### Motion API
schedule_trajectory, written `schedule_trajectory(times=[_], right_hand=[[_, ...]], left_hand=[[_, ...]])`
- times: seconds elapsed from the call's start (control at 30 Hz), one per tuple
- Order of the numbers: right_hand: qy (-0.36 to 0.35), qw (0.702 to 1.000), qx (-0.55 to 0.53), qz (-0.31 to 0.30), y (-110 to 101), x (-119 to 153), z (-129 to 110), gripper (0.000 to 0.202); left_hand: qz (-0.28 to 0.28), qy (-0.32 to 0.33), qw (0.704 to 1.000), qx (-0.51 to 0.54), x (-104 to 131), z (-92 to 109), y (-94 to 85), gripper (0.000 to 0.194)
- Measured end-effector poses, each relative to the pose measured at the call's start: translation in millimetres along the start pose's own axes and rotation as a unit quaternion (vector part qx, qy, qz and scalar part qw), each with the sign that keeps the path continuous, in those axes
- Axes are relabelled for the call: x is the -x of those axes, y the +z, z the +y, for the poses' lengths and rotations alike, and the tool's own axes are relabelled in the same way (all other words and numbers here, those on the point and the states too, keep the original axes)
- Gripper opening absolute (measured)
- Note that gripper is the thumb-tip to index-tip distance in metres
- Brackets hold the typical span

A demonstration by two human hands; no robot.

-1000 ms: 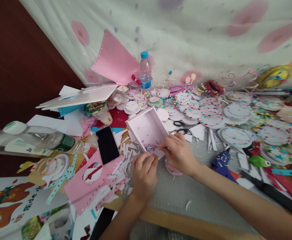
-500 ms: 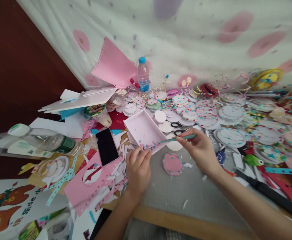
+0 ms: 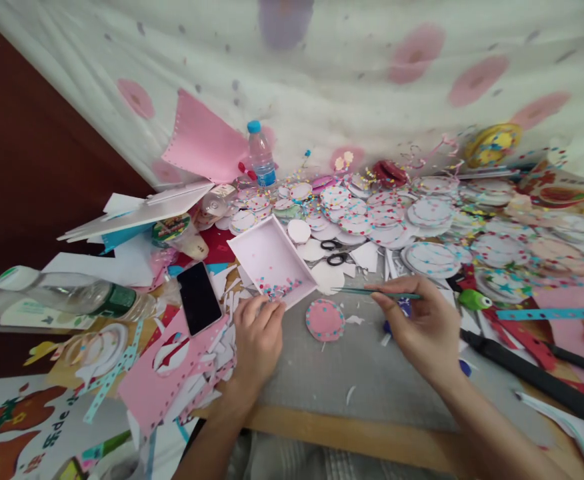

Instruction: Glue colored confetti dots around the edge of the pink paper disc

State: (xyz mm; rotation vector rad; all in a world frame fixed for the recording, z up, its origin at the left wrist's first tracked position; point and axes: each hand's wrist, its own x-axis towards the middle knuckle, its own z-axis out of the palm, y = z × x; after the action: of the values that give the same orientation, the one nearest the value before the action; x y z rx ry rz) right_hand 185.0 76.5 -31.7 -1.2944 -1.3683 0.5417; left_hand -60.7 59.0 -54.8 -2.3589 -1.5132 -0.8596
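Note:
A shallow open box (image 3: 267, 250), white with a pinkish tint inside, holds small pink, red and blue dots near its front corner. My left hand (image 3: 259, 340) has its fingers curled on the box's near edge. In my right hand (image 3: 419, 327), thumb and fingers are pinched on thin teal tweezers (image 3: 357, 291). Their tips point left over a white paper disc (image 3: 328, 275), to the right of the box; whether they grip a dot is too small to tell. Below them a pink round piece (image 3: 325, 320) with blue dots around its rim lies on the grey mat (image 3: 322, 380).
Black-handled scissors (image 3: 336, 259) lie behind the tweezers. Stacks of dotted white discs (image 3: 429, 213) crowd the back and right. At left are a phone (image 3: 199, 298), paper scraps and plastic bottles (image 3: 82, 293). A blue-capped bottle (image 3: 261, 157) stands before the curtain.
My right hand has drawn the tweezers out of the box and to the right. My left hand stays at the box's edge. The whole view has shifted, with things appearing further left.

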Motion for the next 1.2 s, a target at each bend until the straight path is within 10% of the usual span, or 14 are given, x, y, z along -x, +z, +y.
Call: schedule_trajectory(times=[0.3,0.57,1.2], right_hand=[[-0.221,0.958,0.118,-0.139,54.0,-15.6,-7.1,0.014],[-0.247,0.931,0.158,-0.217,88.6,-14.5,-4.5,0.011],[-0.220,0.924,0.201,-0.239,88.6,-24.3,-4.7,0.012]], left_hand=[[0.032,0.003,0.999,0.006,5.0,15.9,3.9,0.024],[0.032,-0.005,0.999,0.029,6.9,11.4,6.0,0.025],[0.039,-0.017,0.998,0.055,6.5,8.8,6.5,0.024]])
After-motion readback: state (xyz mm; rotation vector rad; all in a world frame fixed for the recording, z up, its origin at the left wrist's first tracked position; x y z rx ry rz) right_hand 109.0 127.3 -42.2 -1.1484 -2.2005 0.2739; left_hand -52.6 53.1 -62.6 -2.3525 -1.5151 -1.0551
